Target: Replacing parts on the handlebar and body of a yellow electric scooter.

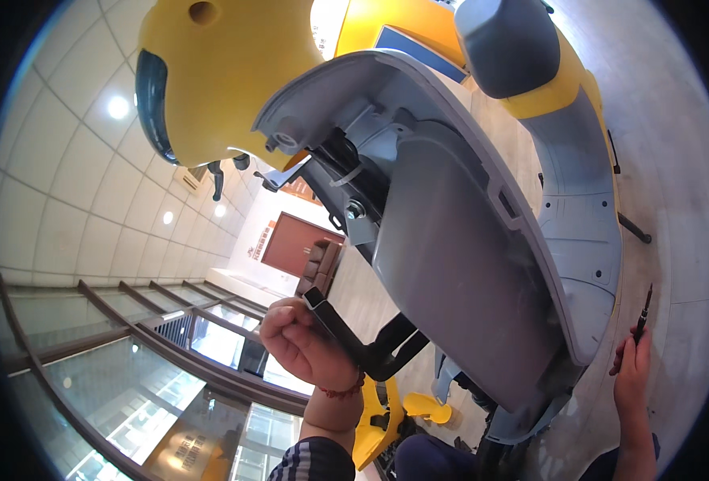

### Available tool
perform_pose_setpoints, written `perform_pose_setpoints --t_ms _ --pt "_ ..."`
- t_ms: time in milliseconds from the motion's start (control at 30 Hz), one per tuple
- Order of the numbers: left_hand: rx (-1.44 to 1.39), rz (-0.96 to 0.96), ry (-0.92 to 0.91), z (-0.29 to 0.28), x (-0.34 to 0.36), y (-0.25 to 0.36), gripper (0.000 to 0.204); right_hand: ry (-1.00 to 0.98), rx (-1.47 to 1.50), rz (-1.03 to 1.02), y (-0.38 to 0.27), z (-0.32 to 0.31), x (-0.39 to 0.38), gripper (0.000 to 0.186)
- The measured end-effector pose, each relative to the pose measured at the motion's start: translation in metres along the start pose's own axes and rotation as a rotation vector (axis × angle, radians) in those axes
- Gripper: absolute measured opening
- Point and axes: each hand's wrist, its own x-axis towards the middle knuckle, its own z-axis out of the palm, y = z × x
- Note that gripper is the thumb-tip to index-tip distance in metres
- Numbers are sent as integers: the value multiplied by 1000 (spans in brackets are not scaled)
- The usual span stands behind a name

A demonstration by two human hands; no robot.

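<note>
A yellow scooter body with a large grey plastic inner panel (459, 264) fills the middle of the head view. Beside the panel's lower left side, my left hand (306, 345) is raised with its fingers curled closed. Next to it a bent black bar (338, 329) sticks out from the scooter, passing in front of the hand and wrist. Whatever the curled fingers hold, if anything, is hidden. At the far right, my right hand (632, 365) grips a screwdriver (645, 313) by its black handle, its shaft pointing away, apart from the scooter. A bolt (355, 209) shows inside the panel's opening.
The yellow front (226, 72) looms at the upper left. A grey seat (511, 48) and grey footboard (575, 232) curve along the right, with a dark stand (635, 228) jutting out. Yellow panels (378, 425) lie on the floor. Behind are a brown sofa (318, 264) and framed windows (114, 353).
</note>
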Motion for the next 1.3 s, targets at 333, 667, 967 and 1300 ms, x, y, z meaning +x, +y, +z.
perform_pose_setpoints --t_ms 333,667,967,1300 --pt "213 212 -120 5 17 18 13 -107 19 -489 -104 27 -14 19" --pt "-545 -308 -462 40 60 64 11 -330 -140 -615 -189 70 -62 24" --pt "-970 -670 -460 64 70 66 13 -401 -100 -673 -214 89 -75 25" --pt "-1342 -757 -597 74 86 41 32 -430 -53 -809 -226 106 -79 20"
